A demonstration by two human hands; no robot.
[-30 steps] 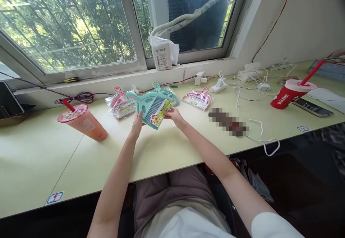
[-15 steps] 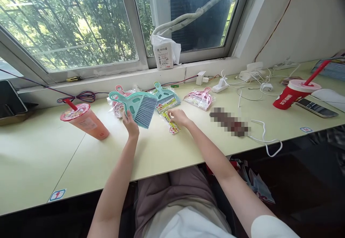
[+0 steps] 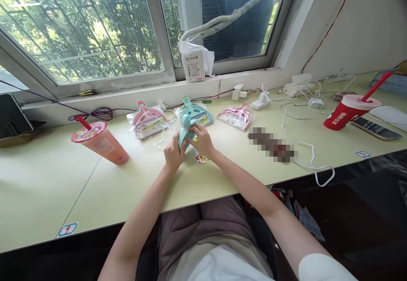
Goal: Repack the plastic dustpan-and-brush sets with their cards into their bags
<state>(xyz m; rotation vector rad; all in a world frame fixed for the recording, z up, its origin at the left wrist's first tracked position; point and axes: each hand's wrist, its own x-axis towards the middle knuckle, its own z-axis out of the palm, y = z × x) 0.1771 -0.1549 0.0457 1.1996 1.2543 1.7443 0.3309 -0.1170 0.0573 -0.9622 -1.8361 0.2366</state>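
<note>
A mint-green mini dustpan and brush set (image 3: pixel 183 136) is held up over the table, turned nearly edge-on. My left hand (image 3: pixel 174 150) is closed round its left side, and my right hand (image 3: pixel 202 140) grips its right side with bent fingers. Part of the set is hidden by the fingers. A yellow and red label card (image 3: pixel 202 157) lies on the table under my right hand, partly covered. Behind the hands lie a wrapped green dustpan set (image 3: pixel 203 116), a wrapped pink set (image 3: pixel 149 122) to the left and another pink set (image 3: pixel 235 116) to the right.
A tall pink drink cup (image 3: pixel 106 144) with a straw leans at the left. On the right stand a red cup (image 3: pixel 338 115) and a phone (image 3: pixel 377 127). White cables and a power strip (image 3: pixel 260 101) lie towards the back. A blurred-out object (image 3: pixel 271 144) lies right of my hands.
The green dustpan set has moved right and turned from face-on to edge-on. My right hand has left the label card and taken hold of the set too.
</note>
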